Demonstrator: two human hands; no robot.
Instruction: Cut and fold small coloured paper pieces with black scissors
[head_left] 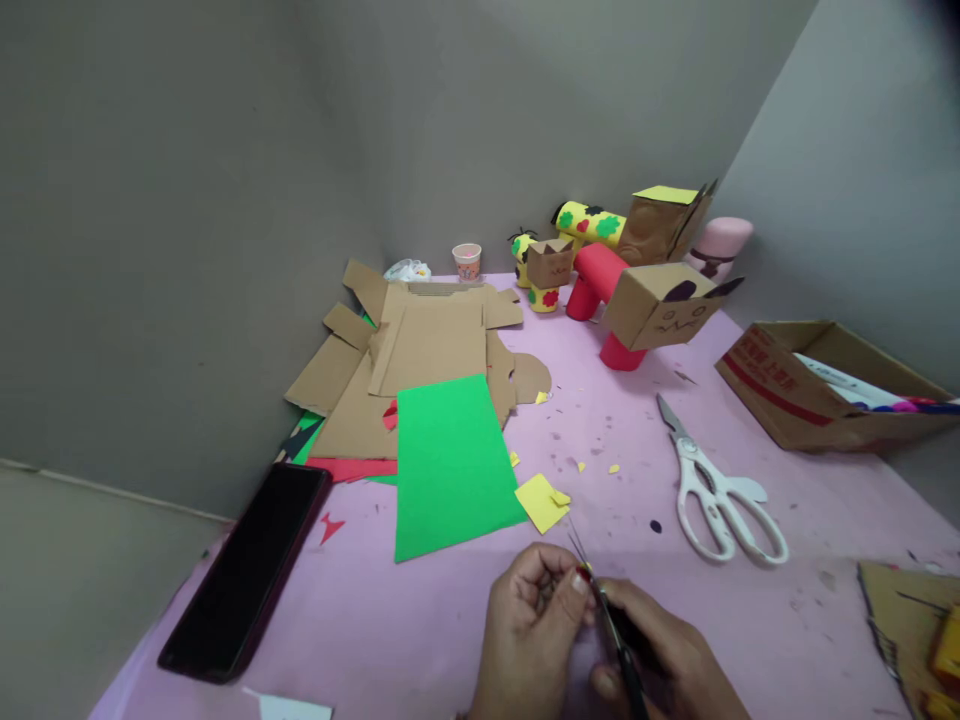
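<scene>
Low in the head view, my left hand point(529, 625) is closed in a pinch; a small dark-red spot and a speck of yellow show at its fingertips, too small to tell what they are. Close against it, my right hand point(667, 640) is wrapped around small dark-handled scissors point(616, 630), thin blades pointing up and away past the left fingertips. Just beyond the blades lies a yellow paper piece point(541, 503) with a cut scrap on it. A green sheet point(457, 470) rests behind that, partly over flat cardboard.
White-handled scissors point(720, 490) lie to the right, near an open cardboard box point(780, 400) of markers. A black phone point(247, 570) sits at left. Cardboard pieces point(435, 340) and cat-faced paper figures, one red-bodied point(664, 310), stand toward the wall. Scraps dot the pink table point(360, 610).
</scene>
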